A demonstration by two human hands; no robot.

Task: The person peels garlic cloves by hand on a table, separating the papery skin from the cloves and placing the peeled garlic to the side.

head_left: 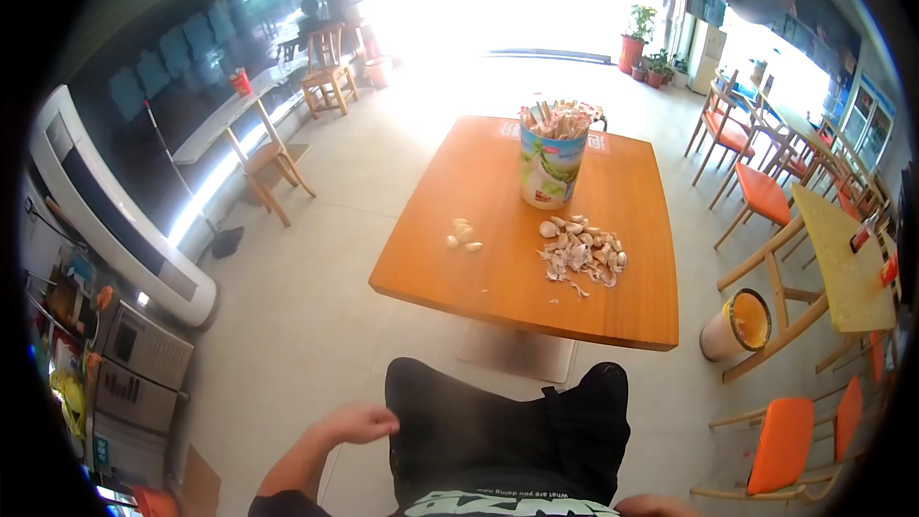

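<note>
My left hand (364, 423) is beside my left thigh, near the black trousers, with its fingers curled together; whether anything is inside them is hidden. At the bottom edge of the view, my right hand (656, 505) shows only in part, and its fingers cannot be made out. On the orange-brown wooden table (431, 191) lies a small group of peeled garlic cloves (464, 232). To their right is a pile of unpeeled garlic cloves and loose skins (584, 251). Behind that pile stands a tall printed tub (551, 168) full of wrapped sticks.
Orange-seated chairs (763, 193) and a yellowish table (835, 254) stand on the right, with a round bin (735, 325) near them. Wooden chairs (268, 168) stand along the left window. A white upright appliance (124, 215) is at the far left.
</note>
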